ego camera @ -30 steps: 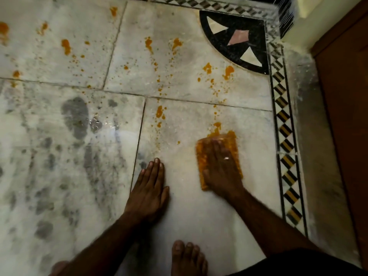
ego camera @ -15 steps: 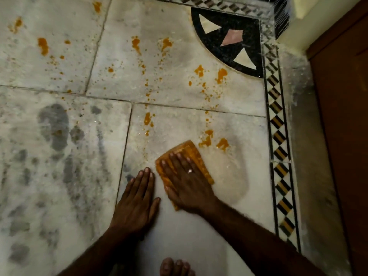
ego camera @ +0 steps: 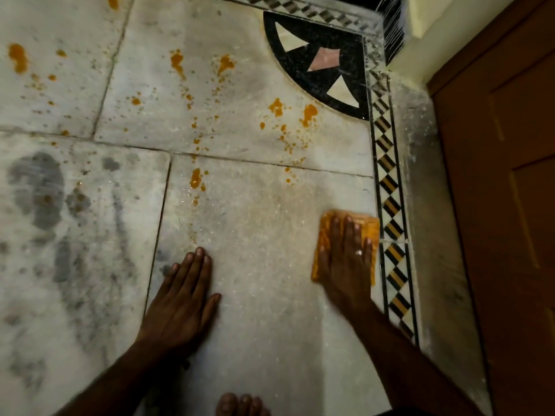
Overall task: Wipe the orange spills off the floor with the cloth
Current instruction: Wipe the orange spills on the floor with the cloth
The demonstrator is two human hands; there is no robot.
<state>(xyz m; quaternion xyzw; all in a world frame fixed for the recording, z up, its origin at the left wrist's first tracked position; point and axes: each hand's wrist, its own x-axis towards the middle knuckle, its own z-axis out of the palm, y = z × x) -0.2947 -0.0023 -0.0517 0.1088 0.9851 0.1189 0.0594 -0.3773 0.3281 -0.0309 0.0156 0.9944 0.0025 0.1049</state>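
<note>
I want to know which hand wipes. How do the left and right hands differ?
The right hand presses flat on the orange cloth; the left hand rests on bare floor. The right hand lies beside the patterned border; the left hand sits by a tile joint. The right hand wears a ring; the left hand shows none. Both lie palm down, fingers straight.

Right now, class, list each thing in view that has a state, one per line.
right hand: fingers straight, pressing the cloth.
left hand: flat on the floor, holding nothing.
cloth: stained orange, flat under the right hand.
orange spills: many not yet wiped.
</note>
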